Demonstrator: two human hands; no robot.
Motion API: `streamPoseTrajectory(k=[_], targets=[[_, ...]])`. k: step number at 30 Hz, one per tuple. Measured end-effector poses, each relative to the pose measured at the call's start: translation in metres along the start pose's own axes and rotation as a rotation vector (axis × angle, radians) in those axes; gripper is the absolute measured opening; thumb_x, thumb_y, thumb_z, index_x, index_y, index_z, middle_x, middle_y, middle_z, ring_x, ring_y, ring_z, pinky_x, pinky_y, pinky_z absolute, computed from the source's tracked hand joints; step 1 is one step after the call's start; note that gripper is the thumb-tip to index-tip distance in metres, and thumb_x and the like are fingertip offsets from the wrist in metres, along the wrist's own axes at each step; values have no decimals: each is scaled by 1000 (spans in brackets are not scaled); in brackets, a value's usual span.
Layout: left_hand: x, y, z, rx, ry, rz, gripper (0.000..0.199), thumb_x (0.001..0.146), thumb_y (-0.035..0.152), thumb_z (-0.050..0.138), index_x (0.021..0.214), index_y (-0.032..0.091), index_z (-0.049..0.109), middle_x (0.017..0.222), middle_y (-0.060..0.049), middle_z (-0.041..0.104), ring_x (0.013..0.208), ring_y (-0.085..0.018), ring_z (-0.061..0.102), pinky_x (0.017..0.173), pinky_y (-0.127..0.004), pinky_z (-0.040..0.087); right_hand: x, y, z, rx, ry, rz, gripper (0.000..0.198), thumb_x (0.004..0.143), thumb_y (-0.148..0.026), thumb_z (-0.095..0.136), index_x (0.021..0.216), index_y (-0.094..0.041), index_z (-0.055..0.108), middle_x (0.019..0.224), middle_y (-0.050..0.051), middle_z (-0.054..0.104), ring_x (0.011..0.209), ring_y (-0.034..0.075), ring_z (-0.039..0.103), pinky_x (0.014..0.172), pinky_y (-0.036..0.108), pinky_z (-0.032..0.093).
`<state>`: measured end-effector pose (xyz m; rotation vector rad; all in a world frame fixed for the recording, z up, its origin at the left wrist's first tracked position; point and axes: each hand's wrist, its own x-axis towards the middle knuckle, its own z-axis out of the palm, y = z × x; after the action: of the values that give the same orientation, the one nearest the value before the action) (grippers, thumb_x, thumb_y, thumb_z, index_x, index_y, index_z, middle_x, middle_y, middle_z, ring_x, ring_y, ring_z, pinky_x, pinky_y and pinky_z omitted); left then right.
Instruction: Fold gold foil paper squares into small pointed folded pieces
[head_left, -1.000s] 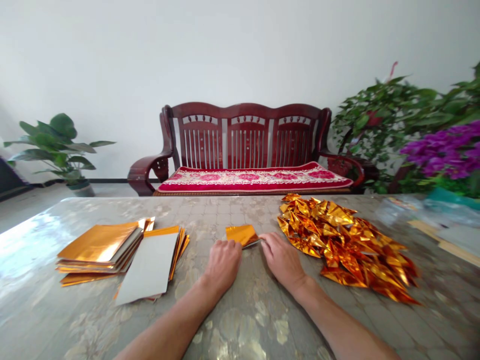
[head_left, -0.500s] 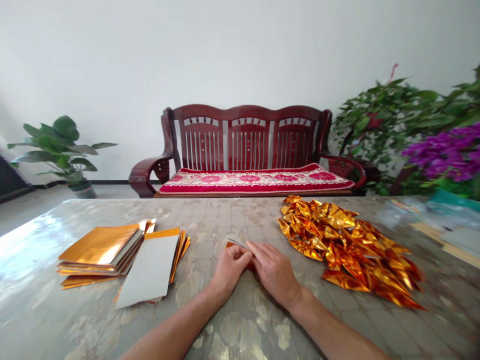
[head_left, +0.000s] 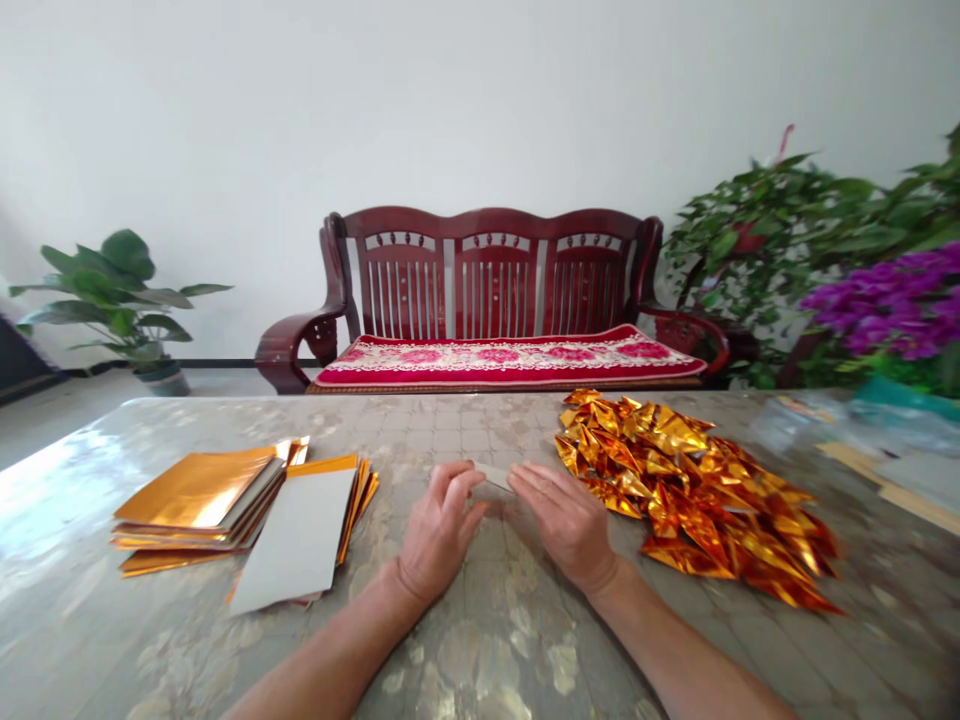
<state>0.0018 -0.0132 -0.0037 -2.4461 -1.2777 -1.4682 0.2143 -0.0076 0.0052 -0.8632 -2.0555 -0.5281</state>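
Note:
Between my two hands, over the middle of the table (head_left: 420, 640), is a small piece of folded paper (head_left: 493, 476) with its pale grey side showing. My left hand (head_left: 444, 520) pinches its left end with thumb and fingers. At the other end, the closed fingers of my right hand (head_left: 566, 520) grip it, hiding much of that side. To the left lie a stack of gold foil paper sheets (head_left: 199, 488) and a second stack topped by a grey-backed sheet (head_left: 300, 535). A heap of folded gold foil pieces (head_left: 675, 480) spreads out on the right.
Clear plastic bags (head_left: 799, 420) and pale card pieces (head_left: 919, 490) lie at the table's right edge. Beyond the table stands a dark red wooden bench (head_left: 491, 275) with a patterned red cushion (head_left: 510, 360). Potted plants (head_left: 127, 300) and purple flowers (head_left: 885, 300) flank it.
My hands have moved apart, the left one leftward and the right one rightward, and more of the folded paper's grey side shows between them. The stacks and heap stay put.

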Motion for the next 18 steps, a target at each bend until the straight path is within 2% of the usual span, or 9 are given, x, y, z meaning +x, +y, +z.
streamPoseTrajectory(k=[4, 8, 11, 14, 16, 18], targets=[[3, 0, -2, 232, -185, -12, 22, 93, 17, 55, 113, 25, 60, 107, -5, 58, 84, -15, 61, 73, -25, 53, -3, -2, 5, 47, -95, -19, 28, 98, -14, 50, 116, -22, 70, 113, 4, 74, 105, 17, 68, 96, 35, 52], [4, 0, -4, 392, -194, 15, 18, 91, 18, 58, 104, 27, 66, 105, -5, 61, 85, -17, 60, 75, -28, 52, -3, -2, 5, 78, -104, -58, 26, 99, -15, 49, 113, -22, 70, 113, 3, 74, 106, 16, 68, 102, 37, 48], [3, -2, -4, 355, -153, 62, 15, 93, 19, 57, 96, 27, 69, 102, -3, 65, 83, -15, 62, 73, -25, 51, -1, -3, 3, 79, -73, -78, 25, 99, -14, 50, 112, -21, 70, 114, 3, 74, 108, 16, 66, 102, 36, 46], [2, -5, -3, 238, -74, 68, 18, 95, 18, 54, 98, 24, 70, 94, -1, 69, 77, -12, 65, 68, -20, 51, 1, -5, 2, 12, -85, -13, 24, 98, -15, 52, 111, -22, 71, 110, 3, 75, 100, 18, 66, 88, 34, 48], [2, -7, -3, 154, -31, 127, 18, 96, 17, 53, 101, 22, 69, 96, -2, 71, 81, -12, 68, 72, -20, 53, 2, -6, 1, -54, -97, 56, 23, 98, -17, 53, 108, -24, 72, 103, 2, 76, 88, 18, 65, 76, 32, 46], [2, -8, -3, 85, 11, 205, 19, 95, 14, 53, 105, 21, 68, 103, -5, 72, 92, -14, 69, 82, -23, 54, 2, -5, -1, -92, -87, 84, 24, 97, -16, 53, 108, -25, 73, 100, 1, 76, 80, 17, 62, 72, 32, 44]])
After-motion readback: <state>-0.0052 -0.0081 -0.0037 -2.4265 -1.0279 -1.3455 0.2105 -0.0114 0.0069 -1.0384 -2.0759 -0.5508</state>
